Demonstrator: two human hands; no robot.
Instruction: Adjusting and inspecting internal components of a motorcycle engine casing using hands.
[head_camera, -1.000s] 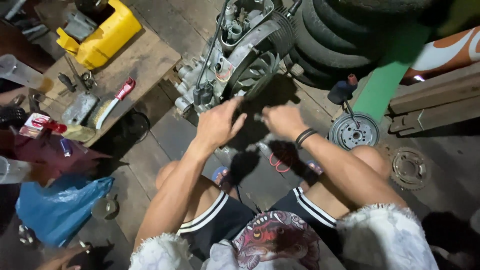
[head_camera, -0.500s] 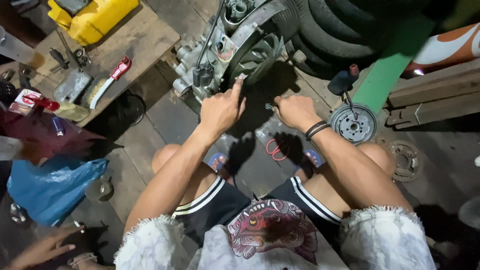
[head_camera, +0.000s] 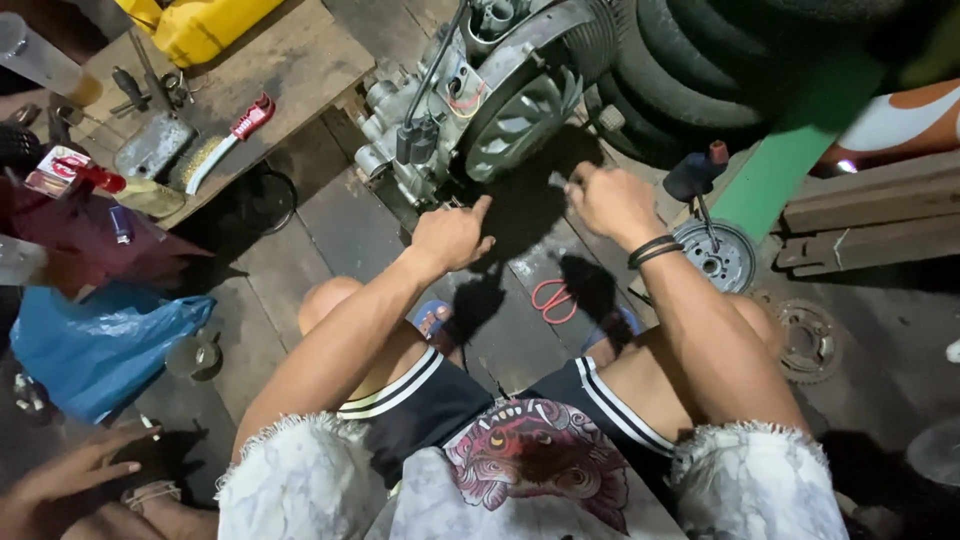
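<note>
Wooden floorboards (head_camera: 300, 250) carry an engine (head_camera: 480, 100); left hand (head_camera: 452, 238) touches it half-curled, right hand (head_camera: 612, 203) clamps a small tool (head_camera: 558, 181).

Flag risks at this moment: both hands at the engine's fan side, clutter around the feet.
1. The right hand grips a small tool right beside the finned fan wheel; a slip could drive knuckles into the fins.
2. The left hand has fingers down in the dark shadow under the engine, so a pinch may go unseen.
3. Red-handled pliers lie loose between the sandalled feet, likely to be stepped on.
</note>
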